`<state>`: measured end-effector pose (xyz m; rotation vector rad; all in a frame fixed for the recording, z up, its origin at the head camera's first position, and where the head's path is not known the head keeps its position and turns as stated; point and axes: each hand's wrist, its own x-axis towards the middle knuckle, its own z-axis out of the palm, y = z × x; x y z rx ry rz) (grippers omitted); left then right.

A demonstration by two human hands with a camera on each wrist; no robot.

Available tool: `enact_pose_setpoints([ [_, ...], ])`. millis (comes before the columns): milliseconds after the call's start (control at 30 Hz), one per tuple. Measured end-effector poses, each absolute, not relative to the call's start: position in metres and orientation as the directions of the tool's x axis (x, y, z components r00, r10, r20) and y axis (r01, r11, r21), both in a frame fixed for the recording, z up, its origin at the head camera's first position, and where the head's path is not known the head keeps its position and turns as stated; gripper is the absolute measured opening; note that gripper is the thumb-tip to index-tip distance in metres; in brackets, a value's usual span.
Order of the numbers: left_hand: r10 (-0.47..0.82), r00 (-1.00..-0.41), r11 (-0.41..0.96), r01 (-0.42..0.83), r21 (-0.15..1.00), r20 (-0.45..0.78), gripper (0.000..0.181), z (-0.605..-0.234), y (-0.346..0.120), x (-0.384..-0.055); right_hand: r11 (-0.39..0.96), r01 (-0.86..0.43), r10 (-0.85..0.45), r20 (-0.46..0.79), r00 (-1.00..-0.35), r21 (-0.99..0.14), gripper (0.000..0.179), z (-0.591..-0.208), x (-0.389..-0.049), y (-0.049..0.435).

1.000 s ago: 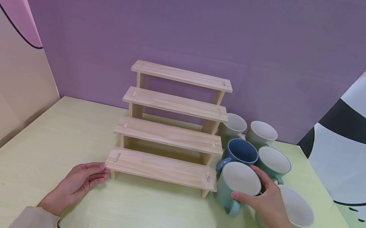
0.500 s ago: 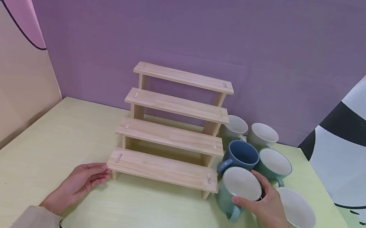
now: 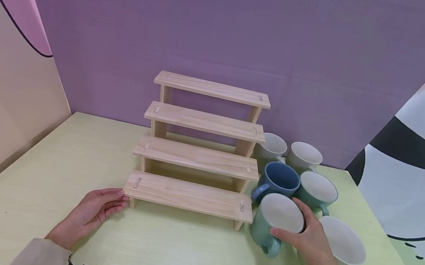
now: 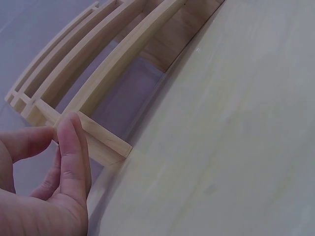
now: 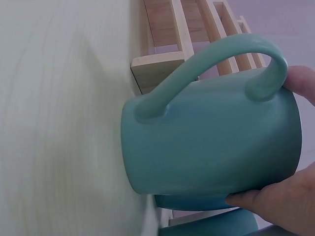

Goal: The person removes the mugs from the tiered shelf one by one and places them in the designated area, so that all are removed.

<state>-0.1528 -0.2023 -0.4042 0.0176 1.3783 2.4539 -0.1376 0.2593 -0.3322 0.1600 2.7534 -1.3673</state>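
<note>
A four-tier wooden display riser (image 3: 189, 195) stands on the table. My left hand (image 3: 89, 214) pinches the left end of its lowest board between thumb and fingers, as the left wrist view also shows. Just off the riser's right front corner, my right hand (image 3: 310, 240) grips a teal mug (image 3: 266, 226) near its rim. Its white inside faces up and its handle (image 5: 216, 59) points toward me. Whether the mug's base touches the table I cannot tell. Directly behind it sits a blue mug (image 3: 281, 177).
A green mug (image 3: 318, 188) and two pale mugs, one left (image 3: 272, 144) and one right (image 3: 305, 156), stand farther back. A large white cup (image 3: 345, 244) is right of my right hand, partly hidden. A purple backdrop (image 3: 224, 29) rises behind the table (image 3: 152, 248).
The teal mug, in my right hand, has come slightly toward me and away from the blue mug. My left hand has stayed at the riser's left end.
</note>
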Motion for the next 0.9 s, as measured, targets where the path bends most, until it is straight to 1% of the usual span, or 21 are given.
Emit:
enact_pose_setpoints([
  [167,0.286,-0.945,-0.478,-0.283,0.832,-0.157,0.019,-0.4034,-0.2021,-0.1534,0.603,0.120,0.057,-0.107,-0.993,-0.789,0.103,-0.3313,-0.1380,0.2591],
  [400,0.240,-0.951,-0.433,-0.287,0.854,-0.197,0.016,-0.4019,-0.1994,-0.1537,0.629,0.108,0.046,-0.102,-0.994,-0.770,0.103,-0.3292,-0.1403,0.2597],
  [600,0.249,-0.948,-0.430,-0.291,0.855,-0.198,0.012,-0.4019,-0.2001,-0.1519,0.645,0.123,0.049,-0.119,-0.992,-0.754,0.101,-0.3281,-0.1393,0.2587],
  [767,0.255,-0.946,-0.430,-0.296,0.853,-0.200,0.010,-0.4005,-0.2008,-0.1505,0.657,0.096,0.036,-0.096,-0.995,-0.748,0.100,-0.3277,-0.1372,0.2583],
  [900,0.244,-0.950,-0.410,-0.282,0.867,-0.194,0.013,-0.3992,-0.2037,-0.1488,0.686,0.082,0.012,-0.102,-0.995,-0.723,0.100,-0.3263,-0.1381,0.2585],
])
